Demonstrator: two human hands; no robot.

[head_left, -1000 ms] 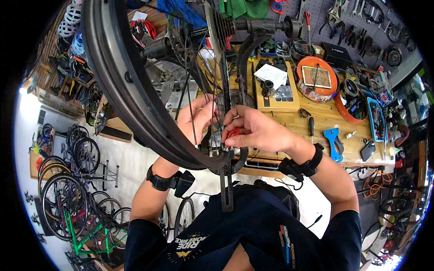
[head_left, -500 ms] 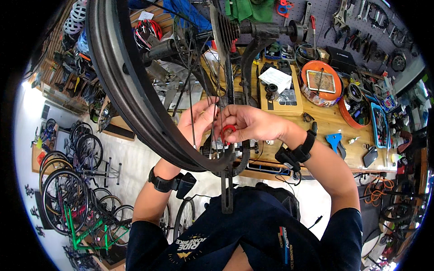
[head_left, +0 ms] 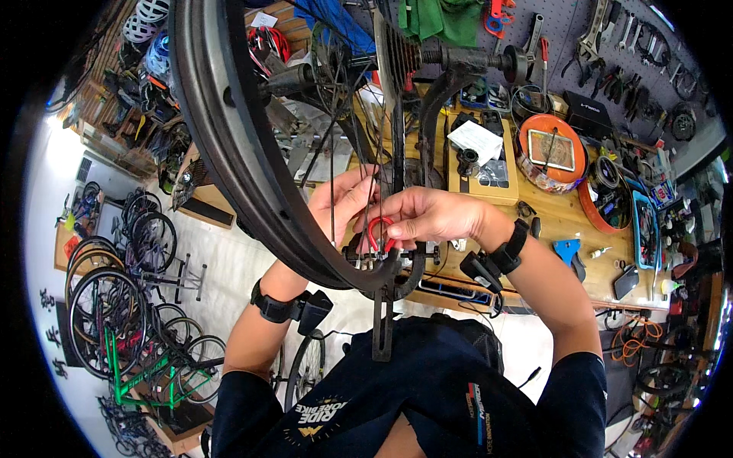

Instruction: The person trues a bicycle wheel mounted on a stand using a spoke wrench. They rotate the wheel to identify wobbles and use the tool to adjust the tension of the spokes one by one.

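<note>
A bicycle wheel with a black rim (head_left: pixel 243 164) stands upright in a dark truing stand (head_left: pixel 437 111), its cassette (head_left: pixel 411 57) at the far end of the view. My right hand (head_left: pixel 439 215) is closed, with thumb and fingers on a red, rounded spoke wrench (head_left: pixel 372 231) at the spokes just above the near part of the rim. On the other side of the spokes, my left hand (head_left: pixel 340 200) has thumb and forefinger pinched together at a spoke (head_left: pixel 360 153). Spokes and the rim partly hide its fingers.
Right of the stand, a wooden workbench (head_left: pixel 527 221) carries a cardboard box (head_left: pixel 496 183), an orange round tin (head_left: pixel 546 141) and a blue tray (head_left: pixel 647 229). Tools hang on a pegboard (head_left: pixel 569 38) behind. Several bicycles (head_left: pixel 145 305) stand on the left.
The view has shifted, so the wheel and bench sit slightly farther right. The red spoke wrench has turned and shows more of its loop. Both hands stay at the spokes.
</note>
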